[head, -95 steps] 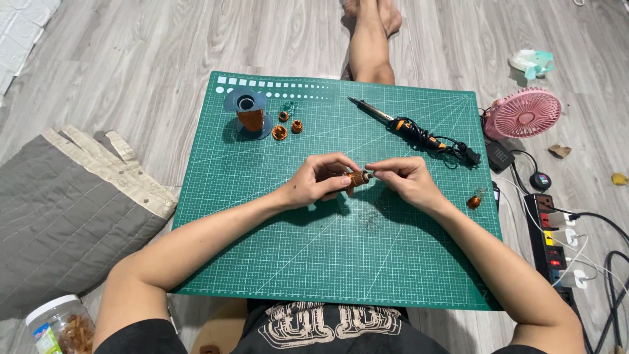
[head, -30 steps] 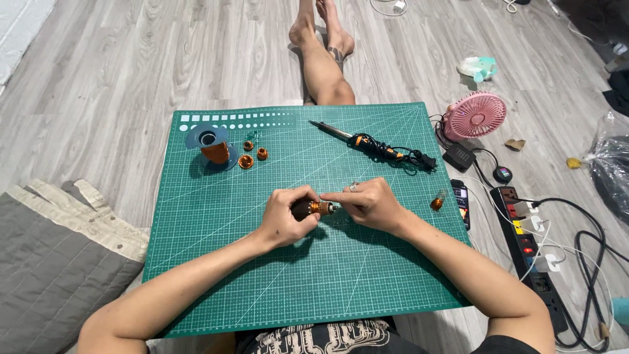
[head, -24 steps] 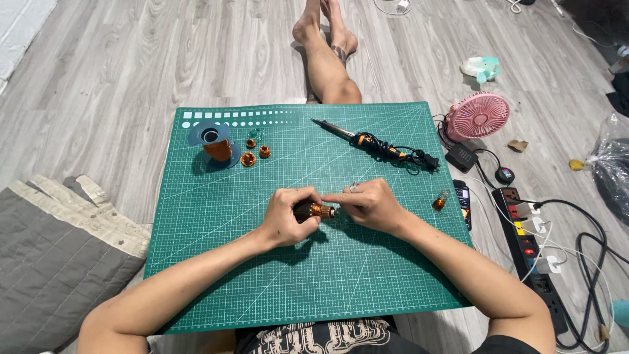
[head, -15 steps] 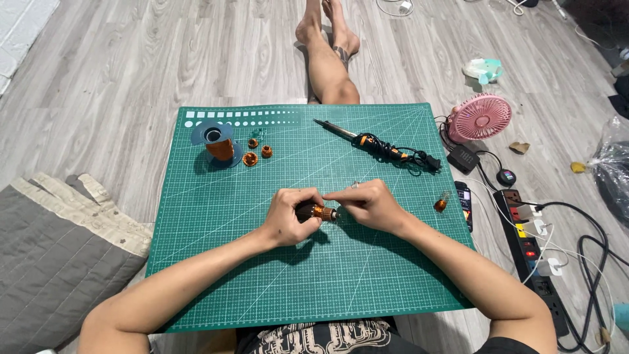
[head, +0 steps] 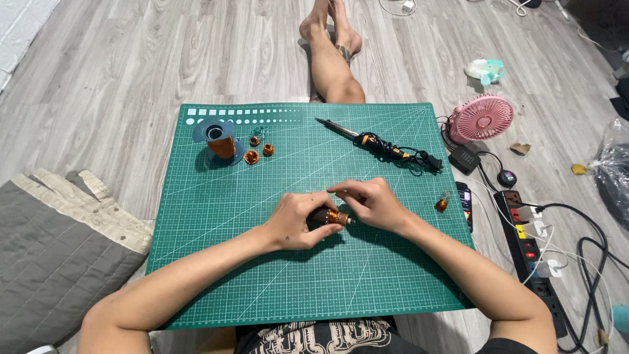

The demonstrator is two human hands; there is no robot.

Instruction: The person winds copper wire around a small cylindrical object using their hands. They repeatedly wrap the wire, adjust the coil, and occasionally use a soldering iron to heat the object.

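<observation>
Left hand (head: 296, 221): fingers curling closed around a small copper-wound part (head: 331, 216).
Right hand (head: 370, 203): fingertips pinching the part's end.
Surface: both resting on green cutting mat (head: 262, 275).

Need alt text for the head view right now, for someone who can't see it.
Both hands, left and right, hold a small copper-wound motor part over a green cutting mat. A black-and-orange soldering iron and a copper wire spool lie farther back.

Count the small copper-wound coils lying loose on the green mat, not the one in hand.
3: two coils and a smaller one beside the wire spool. A similar piece sits at the mat's right edge; unclear.
</observation>
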